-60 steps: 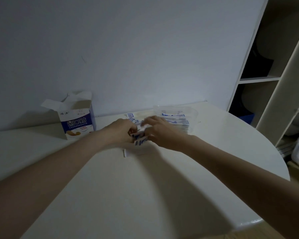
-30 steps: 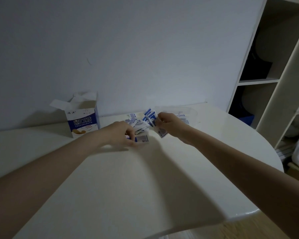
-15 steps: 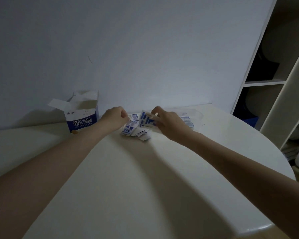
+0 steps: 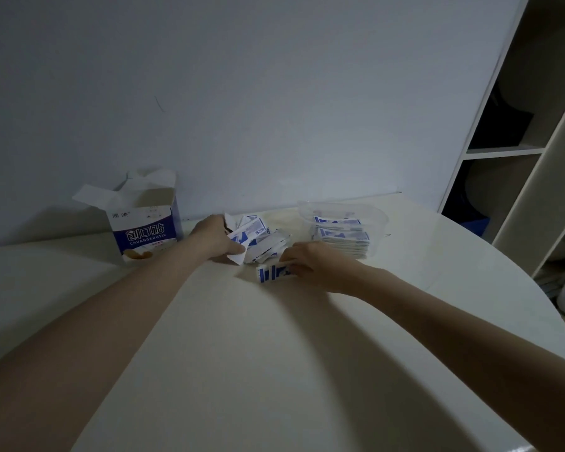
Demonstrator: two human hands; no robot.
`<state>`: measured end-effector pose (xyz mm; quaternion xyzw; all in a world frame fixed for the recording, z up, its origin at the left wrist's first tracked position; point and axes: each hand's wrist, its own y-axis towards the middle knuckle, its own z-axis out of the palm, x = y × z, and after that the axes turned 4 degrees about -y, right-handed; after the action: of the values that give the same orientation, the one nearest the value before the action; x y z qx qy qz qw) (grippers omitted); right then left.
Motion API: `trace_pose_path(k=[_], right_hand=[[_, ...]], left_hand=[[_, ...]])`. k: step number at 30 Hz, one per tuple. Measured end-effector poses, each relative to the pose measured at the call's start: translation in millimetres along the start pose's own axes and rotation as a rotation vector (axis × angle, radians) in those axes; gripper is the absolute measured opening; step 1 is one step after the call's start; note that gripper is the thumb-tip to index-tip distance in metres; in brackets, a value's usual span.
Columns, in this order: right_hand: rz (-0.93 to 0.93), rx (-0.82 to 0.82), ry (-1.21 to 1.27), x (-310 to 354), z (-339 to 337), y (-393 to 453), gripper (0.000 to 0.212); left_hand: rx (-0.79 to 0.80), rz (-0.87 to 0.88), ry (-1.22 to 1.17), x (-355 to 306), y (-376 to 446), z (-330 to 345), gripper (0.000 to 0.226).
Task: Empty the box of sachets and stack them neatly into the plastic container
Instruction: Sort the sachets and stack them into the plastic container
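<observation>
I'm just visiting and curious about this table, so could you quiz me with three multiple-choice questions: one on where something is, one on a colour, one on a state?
1. Where is the plastic container?
A. right of the loose sachets
B. left of the box
C. on the shelf

2. The print on the sachets is:
A. red
B. blue
C. green

3. The box top is:
A. taped shut
B. open
C. crushed flat

Answers: 1 A, it stands beside the right hand. 2 B, blue marks on white. 3 B, flaps stand up.

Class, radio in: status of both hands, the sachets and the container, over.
Left hand grips loose sachets. Right hand pinches small sachet bundle on table. Plastic container part-filled with stack. Nothing blocking.
</observation>
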<state>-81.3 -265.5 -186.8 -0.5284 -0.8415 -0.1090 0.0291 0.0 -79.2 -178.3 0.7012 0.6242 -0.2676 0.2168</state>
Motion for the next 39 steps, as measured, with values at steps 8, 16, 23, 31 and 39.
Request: trace_pose_path(k=[8,16,23,31,39], right_hand=[[0.049,-0.034,0.100,6.2,-7.0,5.2,0.019],[-0.046,-0.055,0.057,42.5,-13.6,16.0,0.021],[0.225,-0.095,0.293,30.5,-28.1,4.6,0.008],[0.350,-0.112,0.452,20.8,-32.7,-13.5,0.015],[0.350,-0.101,0.530,19.3,-30.5,-15.0,0.017]], left_hand=[[0.220,0.098,0.019,13.0,-15.6,-43.3,0.010],[0.437,0.166,0.070,6.5,-33.4,-40.0,0.021],[0.508,0.197,0.077,8.7,-40.3,-27.2,0.023],[0.458,0.201,0.055,5.5,-45.7,-20.0,0.017],[0.401,0.204,0.109,3.0,-43.7,-13.7,0.019]])
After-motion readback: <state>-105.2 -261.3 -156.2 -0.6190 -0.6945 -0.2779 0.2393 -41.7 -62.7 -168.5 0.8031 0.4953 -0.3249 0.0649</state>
